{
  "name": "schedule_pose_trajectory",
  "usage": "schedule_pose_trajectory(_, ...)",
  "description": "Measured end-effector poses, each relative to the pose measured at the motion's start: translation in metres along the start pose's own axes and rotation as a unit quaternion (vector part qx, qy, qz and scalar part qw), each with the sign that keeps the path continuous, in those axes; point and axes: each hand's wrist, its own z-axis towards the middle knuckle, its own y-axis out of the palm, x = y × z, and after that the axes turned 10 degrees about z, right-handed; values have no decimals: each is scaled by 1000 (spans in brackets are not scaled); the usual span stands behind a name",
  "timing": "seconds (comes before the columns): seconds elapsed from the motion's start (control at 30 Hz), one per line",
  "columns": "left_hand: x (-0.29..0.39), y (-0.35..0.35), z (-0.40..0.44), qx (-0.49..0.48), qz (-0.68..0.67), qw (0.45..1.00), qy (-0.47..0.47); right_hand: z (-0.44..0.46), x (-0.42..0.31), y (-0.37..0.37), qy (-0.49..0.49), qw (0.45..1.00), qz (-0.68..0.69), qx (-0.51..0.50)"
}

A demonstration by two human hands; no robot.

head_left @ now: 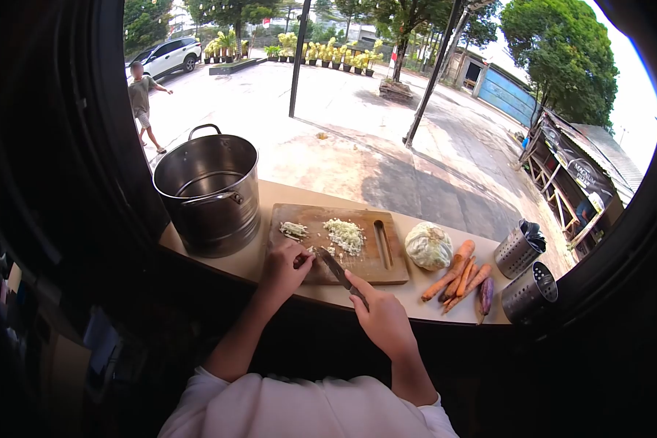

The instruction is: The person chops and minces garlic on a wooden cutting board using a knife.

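My right hand (382, 315) grips the handle of a knife (336, 270), whose blade points up and left over the wooden cutting board (328, 276). At the board's front left, my left hand (286, 266) has its fingers bent together beside the blade tip. Small pale pieces lie by its fingertips; whether the fingers pinch one is too small to make out. Farther back on the board sit a heap of finely chopped pale vegetable (345, 236) and a smaller pile of pale strips (293, 231).
A large steel pot (210, 219) stands left of the board. To the right are a cabbage (428, 246), several carrots (460, 279), a purple eggplant-like vegetable (486, 296) and two perforated metal holders (529, 293). Beyond the counter, a person (141, 102) walks outside near a white car (169, 57).
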Motion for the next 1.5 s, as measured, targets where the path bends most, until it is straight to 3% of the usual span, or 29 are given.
schedule_pose_trajectory(0.27, -2, 1, -1, 6, -27, 999, -22, 0, -2, 18, -18, 1000, -24, 7)
schedule_pose_trajectory(0.57, 0, -2, -1, 3, -1, 1000, -10, 14, 3, 46, -74, 983, -166, 8)
schedule_pose_trajectory(1.0, 1, -2, -2, -2, -34, 999, -41, 0, -3, -3, 3, 1000, 3, -21)
schedule_pose_trajectory(1.17, -6, 4, -4, -2, -84, 995, -52, -2, -7, 2, 9, 1000, 10, 10)
schedule_pose_trajectory(1.5, -3, -6, -2, -14, -45, 998, -35, -2, -9, 8, -22, 1000, -5, 18)
